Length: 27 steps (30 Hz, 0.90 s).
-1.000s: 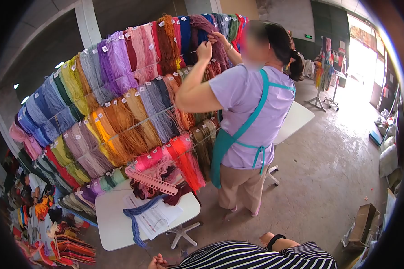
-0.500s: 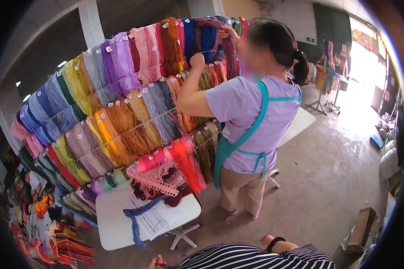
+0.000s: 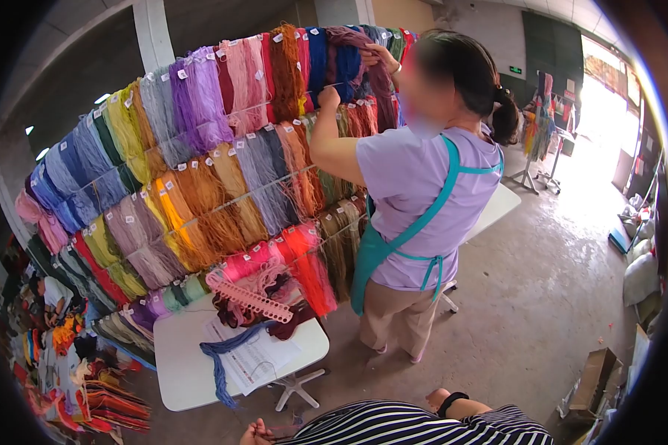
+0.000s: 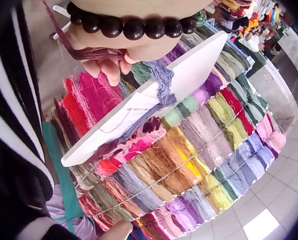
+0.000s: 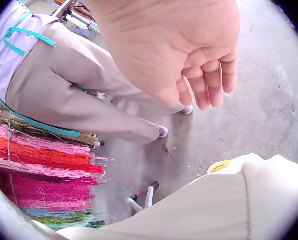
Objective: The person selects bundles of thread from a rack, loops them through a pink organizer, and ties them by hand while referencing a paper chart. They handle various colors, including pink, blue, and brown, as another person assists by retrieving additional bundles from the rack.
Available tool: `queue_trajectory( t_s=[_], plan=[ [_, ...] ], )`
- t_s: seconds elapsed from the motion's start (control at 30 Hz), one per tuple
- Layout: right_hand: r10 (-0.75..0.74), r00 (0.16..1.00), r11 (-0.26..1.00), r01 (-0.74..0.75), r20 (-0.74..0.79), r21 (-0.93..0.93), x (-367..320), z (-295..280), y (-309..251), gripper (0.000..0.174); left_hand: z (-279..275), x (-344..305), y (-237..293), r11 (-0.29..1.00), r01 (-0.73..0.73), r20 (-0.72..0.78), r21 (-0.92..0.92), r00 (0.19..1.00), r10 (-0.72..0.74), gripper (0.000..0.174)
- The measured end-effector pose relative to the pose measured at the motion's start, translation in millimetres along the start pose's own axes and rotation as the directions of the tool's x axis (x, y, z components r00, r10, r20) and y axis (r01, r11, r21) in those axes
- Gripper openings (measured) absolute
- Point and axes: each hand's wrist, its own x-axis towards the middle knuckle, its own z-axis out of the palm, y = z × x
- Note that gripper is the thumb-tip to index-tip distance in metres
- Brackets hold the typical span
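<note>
In the left wrist view, my left hand (image 4: pixel 134 47) holds a thin bundle of dark maroon thread (image 4: pixel 86 53) in its curled fingers. A string of dark round beads (image 4: pixel 134 28) circles that wrist. The same left hand (image 3: pixel 257 433) shows at the bottom of the head view, in front of a white table (image 3: pixel 172 382). On the table lie a blue-grey yarn skein (image 3: pixel 221 363), printed sheets (image 3: pixel 271 354) and a pink strip with a row of holes (image 3: pixel 256 300). My right hand (image 5: pixel 174 50) hangs loosely beside my body, its fingers slightly bent and holding nothing.
A rack of labelled yarn skeins (image 3: pixel 193 200) in many colours stands behind the table. Before it a person in a teal apron (image 3: pixel 430 208) handles a mauve skein (image 3: pixel 382 85) on the top row. Cardboard boxes (image 3: pixel 595 378) lie on the floor at right.
The other person has lowered one hand from the mauve skein to the rack's rail and spread the skein with the other. My own hands stay nearly where they were; the view shifts slightly.
</note>
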Motion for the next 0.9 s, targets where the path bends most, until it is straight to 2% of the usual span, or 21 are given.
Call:
queue_trajectory(
  t_s=[0.03, 0.13, 0.17, 0.2, 0.23, 0.27, 0.3, 0.33, 0.4, 0.43, 0.47, 0.5, 0.53, 0.57, 0.6, 0.63, 0.67, 0.7, 0.73, 0.8, 0.9],
  plan=[
    [0.041, 0.999, 0.996, -0.040, -0.006, 0.084, 0.0, -1.3, 2.2, 0.033, 1.8, 0.9, 0.9, 1.000, -0.010, -0.008, -0.001, 1.000, 0.010, 0.018],
    [-0.250, 0.966, 0.797, 0.247, 0.073, -0.551, -58.6, -38.7, 6.6, 0.019, -18.1, 19.6, 11.3, 0.990, -0.010, 0.091, -0.142, 0.996, 0.023, 0.021],
    [-0.203, 0.978, 0.972, 0.196, -0.039, -0.133, -54.6, -36.7, 13.4, 0.018, -34.2, 31.0, 16.5, 0.976, -0.002, 0.134, -0.219, 0.990, 0.032, 0.024],
    [-0.112, 0.988, 0.939, 0.139, -0.104, 0.315, -44.3, -30.4, 22.1, 0.017, -52.6, 48.3, 22.2, 0.981, -0.134, 0.267, -0.141, 0.949, 0.168, 0.021],
    [-0.067, 0.996, 0.921, 0.086, -0.064, 0.380, -49.0, -41.5, 25.9, 0.017, -67.1, 57.0, 23.7, 0.958, -0.277, 0.397, -0.079, 0.872, 0.285, 0.018],
    [-0.021, 0.999, 0.898, 0.030, -0.024, 0.440, -54.7, -53.7, 29.5, 0.017, -55.8, 45.7, 29.2, 0.956, -0.255, 0.191, -0.146, 0.941, 0.280, 0.016],
    [-0.024, 0.998, 0.990, 0.015, 0.065, 0.139, -78.4, -112.5, 25.6, 0.019, -35.3, 34.4, 42.8, 0.948, -0.237, -0.019, -0.211, 0.971, 0.239, 0.017],
    [-0.123, 0.965, 0.992, 0.117, -0.231, -0.042, -96.3, -145.8, 26.7, 0.023, -28.4, 28.2, 54.3, 0.938, -0.252, -0.086, -0.239, 0.967, 0.238, 0.017],
    [-0.357, 0.634, 0.877, -0.026, -0.686, -0.480, -109.2, -215.0, 35.8, 0.022, -13.5, 18.8, 83.2, 0.931, -0.281, -0.173, -0.235, 0.954, 0.244, 0.016],
    [-0.151, 0.791, 0.983, 0.059, -0.593, -0.173, -121.3, -278.8, 23.8, 0.018, -7.5, 12.9, 99.0, 0.932, -0.298, -0.202, -0.206, 0.945, 0.257, 0.016],
    [-0.141, 0.757, 0.980, 0.017, -0.638, -0.197, -148.2, -342.4, 8.1, 0.016, -6.5, 12.2, 116.2, 0.929, -0.324, -0.216, -0.180, 0.934, 0.284, 0.016],
    [0.332, 0.510, 0.744, 0.375, -0.794, 0.552, -188.3, -394.7, -20.8, 0.025, -5.5, 12.7, 134.5, 0.924, -0.352, -0.228, -0.152, 0.922, 0.313, 0.016],
    [0.385, 0.492, 0.621, 0.488, -0.781, 0.613, -217.3, -449.4, -38.1, 0.031, -1.2, 17.0, 154.7, 0.910, -0.399, -0.206, -0.113, 0.905, 0.371, 0.016],
    [0.465, 0.357, 0.434, 0.706, -0.810, 0.560, -221.1, -485.2, -53.4, 0.027, 5.2, 22.4, 175.1, 0.893, -0.445, -0.189, -0.072, 0.885, 0.426, 0.016],
    [0.456, 0.304, 0.447, 0.734, -0.836, 0.511, -233.6, -519.7, -69.9, 0.026, 14.0, 32.1, 199.2, 0.884, -0.451, -0.123, -0.120, 0.891, 0.438, 0.016],
    [0.359, 0.258, 0.227, 0.908, -0.897, 0.352, -245.3, -552.7, -98.2, 0.030, 19.8, 48.9, 226.4, 0.879, -0.461, -0.102, -0.119, 0.887, 0.451, 0.014],
    [0.213, 0.286, 0.241, 0.911, -0.934, 0.334, -253.7, -579.8, -124.8, 0.036, 46.1, 41.8, 246.2, 0.884, -0.456, 0.021, -0.101, 0.888, 0.460, 0.011],
    [0.120, 0.238, 0.310, 0.913, -0.964, 0.264, -269.5, -605.3, -159.2, 0.037, 79.0, 40.5, 264.3, 0.873, -0.470, -0.050, -0.133, 0.883, 0.467, 0.012],
    [0.009, 0.196, 0.394, 0.901, -0.981, 0.184, -273.6, -622.1, -190.3, 0.042, 98.1, 44.4, 277.6, 0.864, -0.480, 0.025, -0.151, 0.872, 0.489, 0.011],
    [-0.299, -0.150, 0.634, 0.707, -0.942, -0.314, -283.0, -648.1, -245.6, 0.048, 134.1, 51.0, 288.9, 0.861, -0.466, -0.006, -0.203, 0.880, 0.475, 0.011],
    [-0.494, -0.115, 0.410, 0.843, -0.862, -0.348, -260.1, -658.5, -297.7, 0.054, 167.0, 47.7, 279.2, 0.860, -0.454, -0.041, -0.234, 0.888, 0.457, 0.010]
  ],
)
